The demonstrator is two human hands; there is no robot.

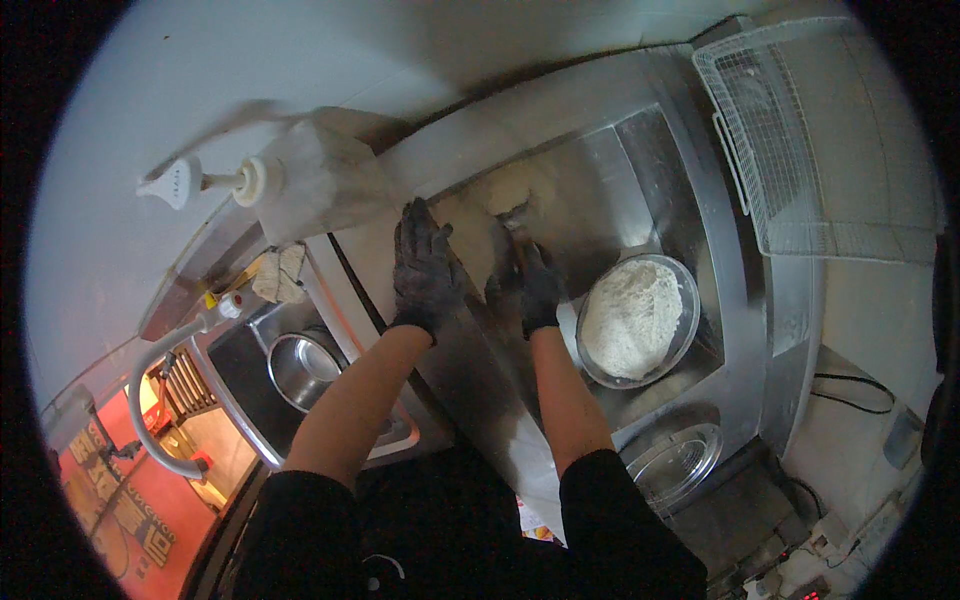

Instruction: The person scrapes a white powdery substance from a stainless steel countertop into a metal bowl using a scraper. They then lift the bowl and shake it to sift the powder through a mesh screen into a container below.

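Observation:
My left hand, in a dark glove, lies flat with its fingers stretched over the steel ledge beside the recessed basin; nothing shows in it. My right hand, gloved too, reaches into the basin near a pale powdery patch. A dark shape that looks like a tool or a shadow lies at its fingertips; I cannot tell whether the hand grips it. To the right of my right hand stands a clear bowl of white flour-like powder.
A large jug with a white pump stands beyond my left hand. At left, a sink holds a metal pot, near a grey faucet and a cloth. A wire basket and a clear lid or bowl are at right.

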